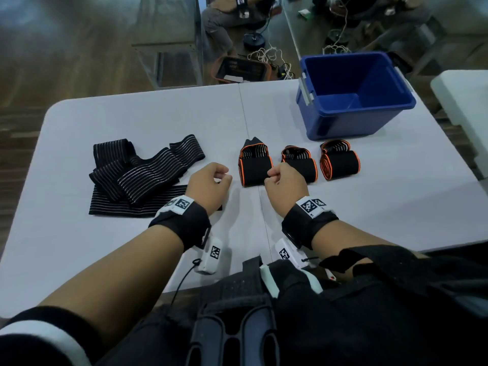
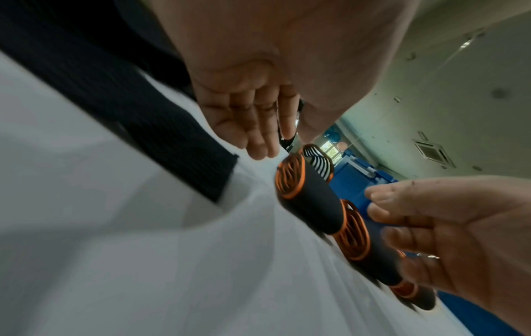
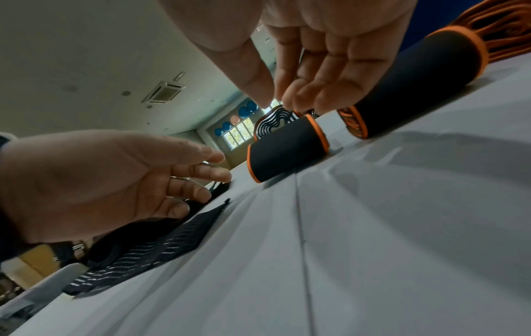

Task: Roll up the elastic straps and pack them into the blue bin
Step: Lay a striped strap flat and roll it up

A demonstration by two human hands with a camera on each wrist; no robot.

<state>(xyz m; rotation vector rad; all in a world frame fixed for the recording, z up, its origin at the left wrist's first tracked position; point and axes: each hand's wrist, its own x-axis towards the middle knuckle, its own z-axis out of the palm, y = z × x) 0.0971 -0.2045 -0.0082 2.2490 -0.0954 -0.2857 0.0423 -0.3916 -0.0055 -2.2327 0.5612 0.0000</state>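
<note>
Three rolled black straps with orange edges lie in a row on the white table (image 1: 369, 207): left roll (image 1: 254, 165), middle roll (image 1: 299, 163), right roll (image 1: 340, 161). Behind them stands the blue bin (image 1: 343, 125), with nothing seen inside. Unrolled black striped straps (image 1: 142, 173) lie in a heap at the left. My left hand (image 1: 221, 175) hovers between the heap and the left roll, fingers loosely curled, holding nothing. My right hand (image 1: 274, 175) hangs just in front of the left and middle rolls, also holding nothing. The right wrist view shows its fingers (image 3: 316, 79) relaxed above the left roll (image 3: 287, 150).
A second white table (image 1: 462, 101) stands off the right edge. Beyond the far edge, on the floor, are a black and orange case (image 1: 241, 70), tangled cables and a seated person (image 1: 224, 22). A metal frame (image 1: 171, 43) stands at the back left.
</note>
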